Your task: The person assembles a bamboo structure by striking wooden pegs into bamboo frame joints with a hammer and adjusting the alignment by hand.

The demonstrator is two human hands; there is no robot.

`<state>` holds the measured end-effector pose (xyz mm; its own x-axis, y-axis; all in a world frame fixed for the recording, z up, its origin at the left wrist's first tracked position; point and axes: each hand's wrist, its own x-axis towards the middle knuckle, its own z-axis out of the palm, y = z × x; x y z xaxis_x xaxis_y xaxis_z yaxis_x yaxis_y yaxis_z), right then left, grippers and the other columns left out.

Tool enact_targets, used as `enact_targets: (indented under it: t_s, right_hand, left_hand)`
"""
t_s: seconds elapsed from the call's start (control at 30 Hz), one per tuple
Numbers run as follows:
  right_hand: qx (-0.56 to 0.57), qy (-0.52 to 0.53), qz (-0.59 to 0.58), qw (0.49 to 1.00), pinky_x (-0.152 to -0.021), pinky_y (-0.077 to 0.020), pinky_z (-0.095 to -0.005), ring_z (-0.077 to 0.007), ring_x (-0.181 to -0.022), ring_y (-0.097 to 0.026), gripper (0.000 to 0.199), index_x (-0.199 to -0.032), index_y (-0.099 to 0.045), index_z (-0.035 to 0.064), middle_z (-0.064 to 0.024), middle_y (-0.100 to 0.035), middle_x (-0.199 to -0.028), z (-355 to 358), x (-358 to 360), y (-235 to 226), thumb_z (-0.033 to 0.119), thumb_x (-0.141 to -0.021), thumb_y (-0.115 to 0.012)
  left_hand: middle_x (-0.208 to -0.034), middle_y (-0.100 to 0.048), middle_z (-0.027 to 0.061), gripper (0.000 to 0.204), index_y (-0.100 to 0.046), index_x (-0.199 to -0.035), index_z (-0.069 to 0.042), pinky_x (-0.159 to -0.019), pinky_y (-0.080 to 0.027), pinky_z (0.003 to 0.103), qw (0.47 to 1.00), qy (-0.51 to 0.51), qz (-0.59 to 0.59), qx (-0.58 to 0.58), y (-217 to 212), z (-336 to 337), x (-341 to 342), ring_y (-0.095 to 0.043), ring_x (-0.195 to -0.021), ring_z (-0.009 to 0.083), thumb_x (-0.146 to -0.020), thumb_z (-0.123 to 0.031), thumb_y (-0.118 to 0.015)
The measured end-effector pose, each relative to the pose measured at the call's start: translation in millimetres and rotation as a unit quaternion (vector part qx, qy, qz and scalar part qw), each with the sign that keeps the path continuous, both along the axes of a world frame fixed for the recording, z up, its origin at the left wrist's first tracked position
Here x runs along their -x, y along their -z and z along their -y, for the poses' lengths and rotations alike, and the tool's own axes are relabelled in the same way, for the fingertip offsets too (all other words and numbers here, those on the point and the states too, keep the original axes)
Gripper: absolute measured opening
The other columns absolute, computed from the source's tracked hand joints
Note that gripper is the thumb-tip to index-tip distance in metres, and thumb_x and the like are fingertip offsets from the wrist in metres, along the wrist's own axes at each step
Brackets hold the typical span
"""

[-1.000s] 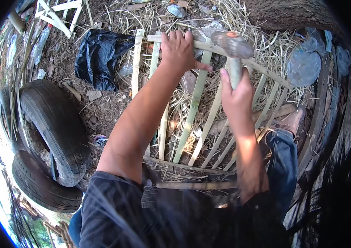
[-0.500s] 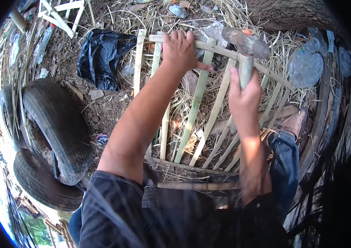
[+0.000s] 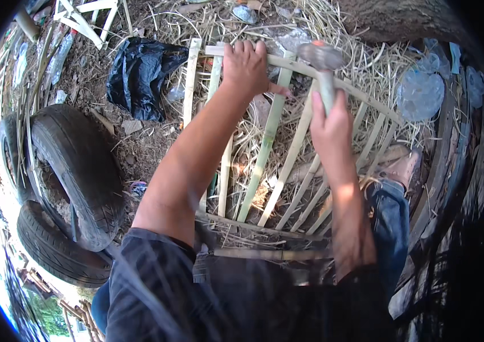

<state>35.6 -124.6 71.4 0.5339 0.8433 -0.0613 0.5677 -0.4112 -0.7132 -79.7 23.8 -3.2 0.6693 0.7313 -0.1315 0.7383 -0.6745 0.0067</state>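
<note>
A frame of split bamboo slats [image 3: 265,155] lies on the ground before me, the slats fanning between a far rail and a near rail. My left hand [image 3: 244,69] bears down on the far bamboo rail [image 3: 370,101] near its left end, fingers curled over it and thumb stretched to the right. In my right hand [image 3: 333,126] is a hammer [image 3: 326,85], gripped by its pale handle. Its slightly blurred metal head is over the far rail, right of my left hand; I cannot tell whether they touch. A loose slat [image 3: 190,85] stands beside the rail's left end.
Old tyres [image 3: 79,165] lie at the left, with a black plastic bag [image 3: 139,80] beyond them. A thick trunk [image 3: 407,20] is at the far right, near a clear plastic bag [image 3: 421,94]. My foot [image 3: 404,168] rests by the frame's right side. Straw and shavings litter the soil.
The hammer and my right hand have moved a little left and the hammer head now sits lower toward the rail. My left hand keeps its place on the rail.
</note>
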Motion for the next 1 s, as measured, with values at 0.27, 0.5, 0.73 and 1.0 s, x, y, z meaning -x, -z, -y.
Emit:
enact_targets:
  t_s: [0.27, 0.5, 0.73, 1.0]
  right_hand:
    - [0.044, -0.005, 0.000, 0.999, -0.061, -0.0486, -0.0505, -0.0459, -0.071, -0.064, 0.038, -0.096, -0.055, -0.0051, -0.0274, -0.063, -0.073, -7, 1, 5, 0.033, -0.098, -0.053]
    - [0.091, -0.042, 0.063, 0.993, -0.056, -0.0477, -0.0487, -0.0435, -0.064, -0.064, 0.032, -0.097, -0.053, -0.0052, -0.0232, -0.062, -0.065, -10, -5, 25, 0.027, -0.098, -0.054]
    - [0.108, -0.054, 0.037, 0.992, -0.059, -0.0477, -0.0527, -0.0468, -0.068, -0.064, 0.037, -0.101, -0.054, -0.0035, -0.0260, -0.063, -0.069, -3, 4, 11, 0.034, -0.098, -0.051]
    - [0.072, -0.059, 0.022, 0.995, -0.057, -0.0467, -0.0513, -0.0466, -0.069, -0.063, 0.033, -0.098, -0.055, -0.0030, -0.0259, -0.062, -0.068, -15, 2, 11, 0.030, -0.098, -0.054]
  left_hand:
    - [-0.111, -0.060, 0.0174, 0.123, -0.052, -0.116, 0.004, -0.103, -0.036, 0.048, 0.998, -0.004, -0.027, 0.059, -1, -1, 3, -0.057, -0.114, 0.0318, -0.042, -0.094, -0.061]
    - [-0.113, -0.061, 0.0180, 0.126, -0.051, -0.117, 0.004, -0.103, -0.037, 0.046, 0.998, -0.006, -0.015, 0.059, 3, -4, -5, -0.057, -0.115, 0.0310, -0.040, -0.095, -0.061]
    - [-0.112, -0.060, 0.0184, 0.126, -0.050, -0.117, 0.004, -0.102, -0.037, 0.048, 0.998, -0.002, -0.021, 0.051, 6, 0, 3, -0.057, -0.113, 0.0321, -0.040, -0.095, -0.060]
    - [-0.112, -0.061, 0.0177, 0.120, -0.051, -0.115, 0.003, -0.101, -0.038, 0.046, 0.998, -0.016, -0.041, 0.040, -1, -6, 6, -0.058, -0.114, 0.0315, -0.043, -0.093, -0.063]
